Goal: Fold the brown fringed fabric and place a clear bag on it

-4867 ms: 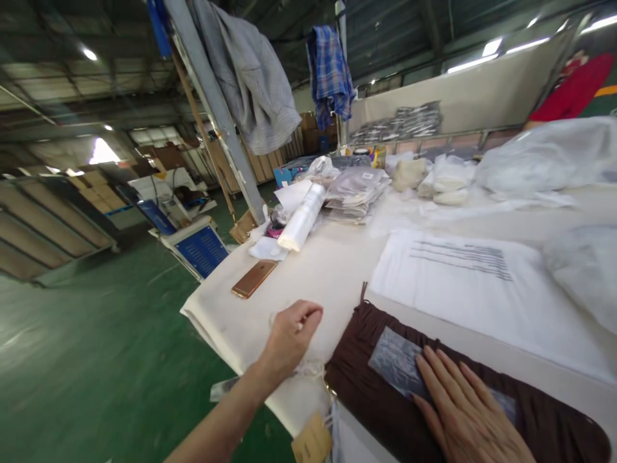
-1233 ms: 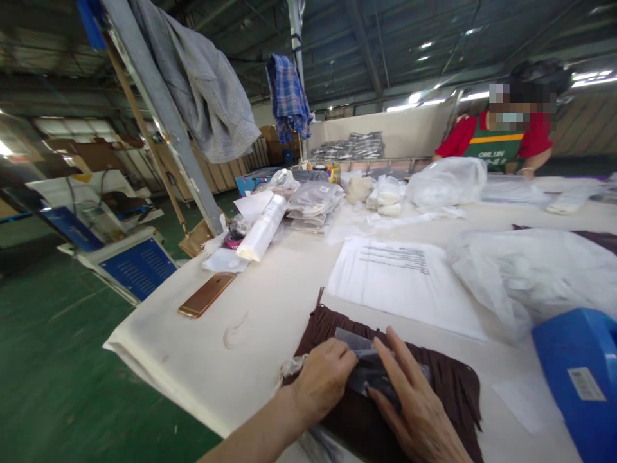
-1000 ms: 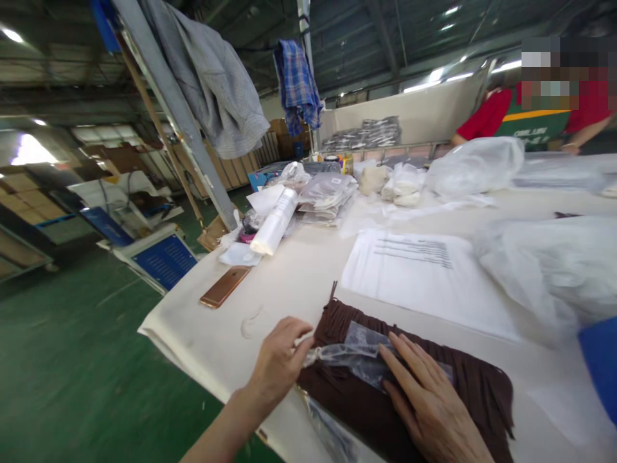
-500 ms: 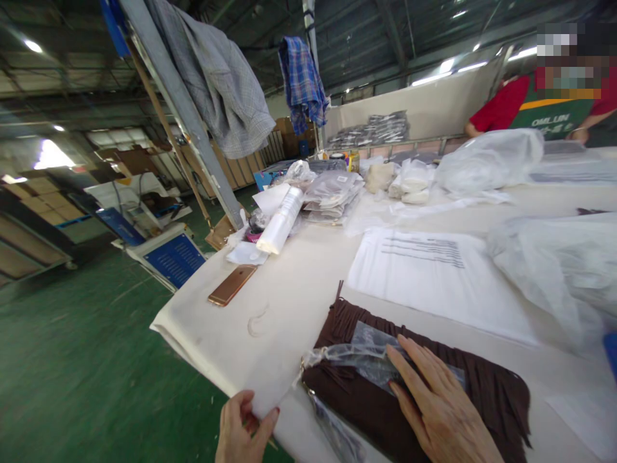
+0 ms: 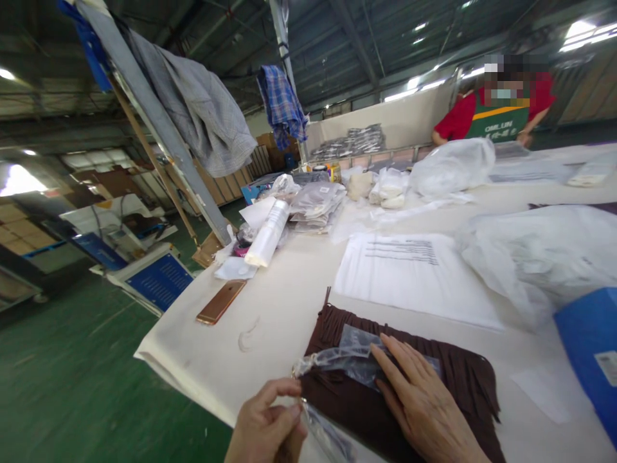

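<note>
A dark brown fringed bag (image 5: pixel 337 399) lies flat at the table's near edge. Clear plastic film (image 5: pixel 357 344) lies across it, and a plastic-wrapped strap (image 5: pixel 330 360) joins its left end by a metal ring. My right hand (image 5: pixel 419 399) rests on the bag and film, fingers stretched out. At the bag's left corner, my left hand (image 5: pixel 272 421) has thumb and forefinger closed near the small metal fitting; what is pinched between them is hidden. Beyond the bag is a white cloth pouch (image 5: pixel 414 280) with printed lines.
A phone (image 5: pixel 220 302) lies by the table's left edge, near a roll of clear plastic bags (image 5: pixel 268 235) and stacked packets (image 5: pixel 315 202). To the right are a large plastic bag (image 5: pixel 544 257) and a blue box (image 5: pixel 590 360). Across the table stands a person in red sleeves (image 5: pixel 450 125).
My left hand has moved right and up from the table edge to the bag's corner, its fingers closing. The right hand stays on the bag. The view has shifted right.
</note>
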`<state>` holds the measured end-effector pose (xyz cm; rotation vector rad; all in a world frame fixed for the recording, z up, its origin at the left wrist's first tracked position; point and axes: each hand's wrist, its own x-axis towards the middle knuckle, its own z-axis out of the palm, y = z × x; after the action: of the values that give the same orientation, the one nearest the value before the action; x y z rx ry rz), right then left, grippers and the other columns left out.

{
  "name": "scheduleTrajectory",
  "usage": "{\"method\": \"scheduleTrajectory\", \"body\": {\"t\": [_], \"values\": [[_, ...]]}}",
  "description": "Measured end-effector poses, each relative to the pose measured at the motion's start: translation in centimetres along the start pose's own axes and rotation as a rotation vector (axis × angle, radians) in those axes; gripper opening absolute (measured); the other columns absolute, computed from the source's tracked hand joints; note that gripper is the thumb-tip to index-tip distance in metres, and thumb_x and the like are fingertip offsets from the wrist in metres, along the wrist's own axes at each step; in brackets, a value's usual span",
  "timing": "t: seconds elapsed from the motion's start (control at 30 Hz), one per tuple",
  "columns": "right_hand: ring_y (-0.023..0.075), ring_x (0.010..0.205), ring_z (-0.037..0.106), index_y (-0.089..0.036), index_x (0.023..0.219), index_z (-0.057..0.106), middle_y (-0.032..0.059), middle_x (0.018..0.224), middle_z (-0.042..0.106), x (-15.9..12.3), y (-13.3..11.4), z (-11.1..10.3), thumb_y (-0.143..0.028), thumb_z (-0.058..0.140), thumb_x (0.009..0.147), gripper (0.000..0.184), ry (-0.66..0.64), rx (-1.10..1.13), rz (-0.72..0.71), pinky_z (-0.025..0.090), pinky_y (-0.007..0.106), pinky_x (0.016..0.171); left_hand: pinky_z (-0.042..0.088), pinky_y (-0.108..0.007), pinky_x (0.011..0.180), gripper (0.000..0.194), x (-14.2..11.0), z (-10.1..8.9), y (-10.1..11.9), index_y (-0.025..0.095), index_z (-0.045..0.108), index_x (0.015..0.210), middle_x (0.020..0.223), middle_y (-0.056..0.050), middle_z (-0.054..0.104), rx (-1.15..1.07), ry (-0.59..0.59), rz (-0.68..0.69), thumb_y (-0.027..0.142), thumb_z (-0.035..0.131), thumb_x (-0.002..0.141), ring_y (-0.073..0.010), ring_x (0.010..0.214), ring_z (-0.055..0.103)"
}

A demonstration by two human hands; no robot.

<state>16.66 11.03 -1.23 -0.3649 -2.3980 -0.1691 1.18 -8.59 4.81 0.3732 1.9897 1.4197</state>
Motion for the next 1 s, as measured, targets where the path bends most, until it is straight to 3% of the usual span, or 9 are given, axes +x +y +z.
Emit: {"method": "scheduleTrajectory", "body": {"t": [0.1,0.17,0.3,0.4,0.5,0.67,0.73,0.87,1.0], "values": [[0.0232,0.117,0.048,-0.017,0.126,0.048,0.0122,0.131,0.048,-0.1,0.0,0.1,-0.024,0.041,0.089,0.038,-0.034,-0.005,0.015,0.048,0.041,0.092,0.043,-0.024,0.066,0.032,1.3,3.4,1.1,0.013,0.061,0.079,0.074,-0.007,0.068,-0.180,-0.143,-0.032,0.037,0.066,0.058,-0.0153,0.068,0.060],[0.0234,0.118,0.047,-0.017,0.127,0.047,0.0120,0.131,0.048,-0.2,0.0,0.1,-0.023,0.042,0.088,0.039,-0.050,-0.014,0.018,0.048,0.041,0.093,0.045,-0.026,0.070,0.031,2.1,5.1,0.9,0.013,0.060,0.078,0.078,-0.007,0.067,-0.253,-0.211,-0.070,0.035,0.064,0.056,-0.0168,0.073,0.060],[0.0243,0.118,0.047,-0.017,0.128,0.046,0.0122,0.132,0.046,-0.3,-0.1,-0.1,-0.022,0.044,0.087,0.041,-0.083,-0.018,0.017,0.049,0.042,0.092,0.046,-0.029,0.074,0.030,3.0,6.2,0.2,0.014,0.058,0.090,0.082,-0.006,0.065,-0.146,-0.307,0.017,0.029,0.055,0.064,-0.0184,0.079,0.061],[0.0248,0.118,0.046,-0.016,0.127,0.046,0.0127,0.133,0.046,-0.3,-0.1,-0.3,-0.021,0.044,0.087,0.041,-0.087,-0.021,0.017,0.049,0.043,0.092,0.046,-0.030,0.080,0.030,3.2,6.0,0.1,0.016,0.057,0.093,0.088,-0.007,0.065,0.097,-0.340,0.199,0.016,0.047,0.064,-0.0195,0.086,0.061],[0.0249,0.119,0.046,-0.016,0.127,0.046,0.0130,0.132,0.046,-0.2,-0.1,-0.4,-0.020,0.044,0.087,0.041,-0.088,-0.025,0.011,0.049,0.043,0.092,0.046,-0.030,0.080,0.029,3.3,5.7,0.2,0.017,0.059,0.088,0.090,-0.007,0.065,0.436,-0.243,0.464,0.010,0.042,0.066,-0.0191,0.088,0.060],[0.0238,0.117,0.048,-0.015,0.126,0.047,0.0139,0.131,0.048,0.0,-0.1,-0.5,-0.017,0.041,0.086,0.041,-0.071,-0.013,0.010,0.050,0.041,0.091,0.048,-0.028,0.067,0.033,3.5,5.3,0.1,0.016,0.061,0.096,0.086,-0.009,0.066,0.874,-0.216,0.847,0.011,0.032,0.083,-0.0195,0.077,0.063],[0.0239,0.117,0.048,-0.014,0.125,0.048,0.0144,0.130,0.048,0.0,-0.1,-0.5,-0.016,0.042,0.085,0.040,-0.072,-0.009,0.014,0.050,0.042,0.091,0.048,-0.028,0.063,0.031,3.7,5.3,0.8,0.017,0.062,0.093,0.083,-0.008,0.065,0.991,-0.245,0.823,0.013,0.032,0.086,-0.0197,0.073,0.063],[0.0250,0.120,0.044,-0.014,0.127,0.046,0.0146,0.133,0.045,-0.1,-0.1,-0.5,-0.017,0.043,0.085,0.042,-0.092,0.005,0.016,0.048,0.044,0.093,0.048,-0.028,0.069,0.021,4.4,5.5,3.1,0.018,0.060,0.084,0.085,-0.004,0.065,1.136,-0.417,0.601,0.020,0.039,0.089,-0.0183,0.078,0.062],[0.0260,0.121,0.044,-0.013,0.126,0.046,0.0163,0.132,0.045,-0.1,-0.1,-0.5,-0.014,0.042,0.085,0.042,-0.087,0.015,0.005,0.049,0.044,0.092,0.050,-0.031,0.068,0.022,5.1,6.0,4.6,0.018,0.059,0.087,0.086,-0.004,0.068,1.379,-0.555,0.563,0.023,0.038,0.092,-0.0204,0.076,0.064]]}}
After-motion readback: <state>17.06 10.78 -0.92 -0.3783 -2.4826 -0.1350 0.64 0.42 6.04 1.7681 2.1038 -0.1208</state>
